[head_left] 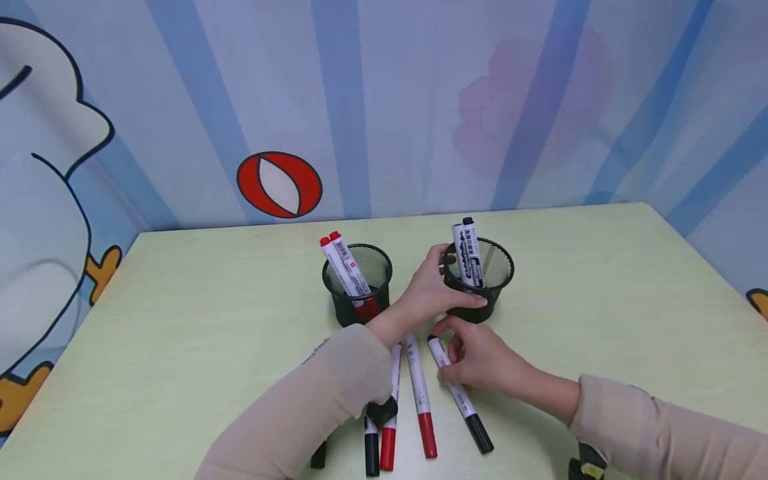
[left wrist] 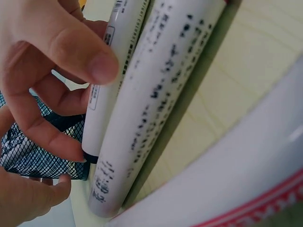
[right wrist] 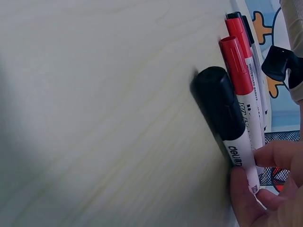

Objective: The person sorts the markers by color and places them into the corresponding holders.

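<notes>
My left hand [head_left: 435, 290] holds the right-hand black mesh pen cup [head_left: 489, 303], fingers behind it and thumb across its front. Two black-marked whiteboard markers [head_left: 469, 257] stand tilted in that cup. Just in front of it, my right hand [head_left: 480, 353] pinches a white whiteboard marker with a black cap [head_left: 480, 433], which lies slanted toward the table's front. In the right wrist view, thumb and fingers grip the white barrel [right wrist: 241, 153] below the cap. A red-capped marker [head_left: 423, 400] lies to its left, apart from both hands.
Left of my left wrist stands another mesh pen cup [head_left: 375, 273] with two red markers [head_left: 348, 267] leaning in it. Under my left forearm lie another red-capped marker [head_left: 388, 447] and a black-capped one [head_left: 372, 453], partly hidden. A patterned blue wall [head_left: 396, 133] backs the pale table [head_left: 210, 320].
</notes>
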`<act>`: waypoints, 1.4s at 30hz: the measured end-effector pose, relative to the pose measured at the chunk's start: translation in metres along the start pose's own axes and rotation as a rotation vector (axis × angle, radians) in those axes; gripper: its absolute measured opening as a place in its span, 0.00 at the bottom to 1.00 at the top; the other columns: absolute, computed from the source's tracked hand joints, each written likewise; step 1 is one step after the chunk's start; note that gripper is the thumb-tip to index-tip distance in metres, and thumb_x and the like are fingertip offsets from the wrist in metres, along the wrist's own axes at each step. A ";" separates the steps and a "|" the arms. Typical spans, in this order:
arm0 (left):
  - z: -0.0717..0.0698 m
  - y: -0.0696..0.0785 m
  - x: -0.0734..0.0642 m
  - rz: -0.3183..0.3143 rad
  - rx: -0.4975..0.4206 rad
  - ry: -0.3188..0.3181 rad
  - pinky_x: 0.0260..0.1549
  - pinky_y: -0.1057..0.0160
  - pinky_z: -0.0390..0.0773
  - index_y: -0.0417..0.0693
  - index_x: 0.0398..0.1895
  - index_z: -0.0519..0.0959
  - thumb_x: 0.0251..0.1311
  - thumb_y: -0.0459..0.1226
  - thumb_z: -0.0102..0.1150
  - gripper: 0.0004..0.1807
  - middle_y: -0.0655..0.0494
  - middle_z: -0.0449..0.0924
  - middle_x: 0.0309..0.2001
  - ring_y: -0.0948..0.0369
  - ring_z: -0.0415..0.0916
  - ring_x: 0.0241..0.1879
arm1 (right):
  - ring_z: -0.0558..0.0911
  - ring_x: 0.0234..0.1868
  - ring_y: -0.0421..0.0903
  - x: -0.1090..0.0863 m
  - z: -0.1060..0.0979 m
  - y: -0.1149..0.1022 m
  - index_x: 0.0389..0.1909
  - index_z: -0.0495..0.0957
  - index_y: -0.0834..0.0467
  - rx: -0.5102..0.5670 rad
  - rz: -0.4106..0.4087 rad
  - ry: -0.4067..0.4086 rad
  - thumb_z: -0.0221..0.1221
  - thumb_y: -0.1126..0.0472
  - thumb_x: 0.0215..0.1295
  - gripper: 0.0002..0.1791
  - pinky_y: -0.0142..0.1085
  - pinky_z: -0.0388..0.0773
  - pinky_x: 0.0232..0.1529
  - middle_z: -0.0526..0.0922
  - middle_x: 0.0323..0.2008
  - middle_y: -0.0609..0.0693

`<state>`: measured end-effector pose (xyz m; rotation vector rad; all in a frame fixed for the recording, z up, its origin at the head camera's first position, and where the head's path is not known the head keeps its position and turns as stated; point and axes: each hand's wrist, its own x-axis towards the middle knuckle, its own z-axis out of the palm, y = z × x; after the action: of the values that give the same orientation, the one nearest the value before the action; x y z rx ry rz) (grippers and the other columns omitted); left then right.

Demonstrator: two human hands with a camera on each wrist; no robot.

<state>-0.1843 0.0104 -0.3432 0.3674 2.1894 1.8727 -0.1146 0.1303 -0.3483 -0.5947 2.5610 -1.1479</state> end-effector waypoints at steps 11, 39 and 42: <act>0.000 0.000 0.001 0.001 0.007 -0.004 0.56 0.60 0.66 0.49 0.68 0.54 0.39 0.32 0.75 0.52 0.53 0.63 0.63 0.52 0.64 0.60 | 0.69 0.22 0.41 0.000 -0.004 -0.005 0.45 0.71 0.61 -0.073 -0.017 -0.120 0.64 0.74 0.41 0.26 0.31 0.68 0.22 0.70 0.20 0.47; -0.001 0.003 0.002 -0.012 0.019 0.009 0.57 0.58 0.65 0.49 0.68 0.54 0.43 0.30 0.71 0.49 0.50 0.63 0.63 0.52 0.62 0.61 | 0.74 0.27 0.48 -0.015 -0.046 -0.019 0.52 0.66 0.61 0.228 -0.067 -0.228 0.54 0.75 0.49 0.26 0.34 0.74 0.25 0.72 0.31 0.55; -0.001 0.000 0.004 0.010 0.046 0.015 0.57 0.57 0.67 0.45 0.67 0.55 0.47 0.26 0.66 0.44 0.45 0.64 0.63 0.51 0.63 0.60 | 0.74 0.30 0.49 -0.011 -0.062 -0.026 0.55 0.63 0.64 0.267 -0.084 -0.174 0.55 0.75 0.51 0.27 0.36 0.75 0.26 0.72 0.33 0.58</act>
<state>-0.1882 0.0108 -0.3432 0.3751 2.2475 1.8389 -0.1233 0.1603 -0.2877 -0.7073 2.2090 -1.3726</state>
